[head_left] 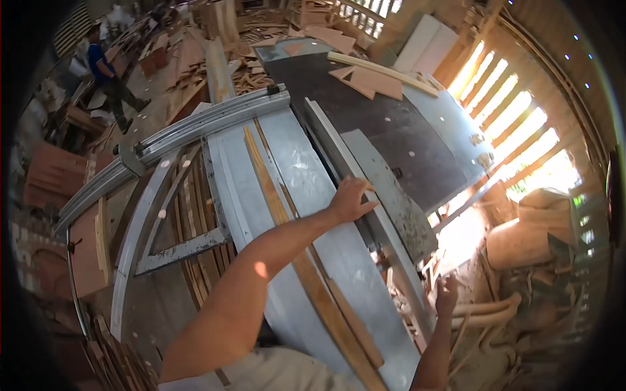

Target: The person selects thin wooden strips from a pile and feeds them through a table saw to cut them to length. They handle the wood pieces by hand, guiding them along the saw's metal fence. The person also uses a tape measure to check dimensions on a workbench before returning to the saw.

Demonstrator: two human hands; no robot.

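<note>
A long metal fence [340, 148] runs toward me over the grey table of a panel saw [301, 159]. My left hand [351, 199] reaches across the table, its fingers and thumb bent around the fence's upper edge. My right hand [446, 296] is at the right of the fence's near end, with its fingers curled and partly hidden; whether it touches anything is unclear. A long narrow wooden strip [306, 274] lies lengthwise on the table beneath my left forearm, and a thinner brown strip [332, 287] lies close beside it.
A ribbed metal crosscut rail [208, 120] spans the far left over an open frame [182, 251]. Offcut boards [375, 81] lie on the dark table extension [385, 130]. Wood scraps cover the floor behind. A person in a blue shirt [101, 65] walks at far left. A bulging sack [535, 228] stands right.
</note>
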